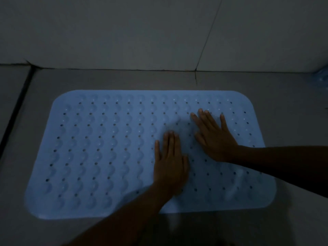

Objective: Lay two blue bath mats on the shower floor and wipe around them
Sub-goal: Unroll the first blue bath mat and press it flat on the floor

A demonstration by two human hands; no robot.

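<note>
- Neither hand grasps anything: both lie flat, palms down, fingers straight, pressing on the blue bath mat (106, 148).
- The left hand (170, 162) sits near the mat's middle, fingers close together and pointing toward the wall; its bare forearm comes in from the lower edge of the view.
- The right hand (213, 135) rests just beside it, farther toward the wall, fingers slightly spread and angled to the left; its forearm comes in from the right.
- The mat looks like soft rubber or plastic, a pale blue rectangle with rounded corners, covered in rows of small round holes and wavy raised bumps. No writing can be read on it.
- It lies flat on the grey shower floor (292, 107), its long far edge near the wall.
- The floor is smooth and dull, with a dark seam (16, 110) running along the left.
- The wall (124, 32) is pale, large tiles split by thin dark joints.
- Something bluish (322, 77) shows at the far right edge, too cropped to identify.
</note>
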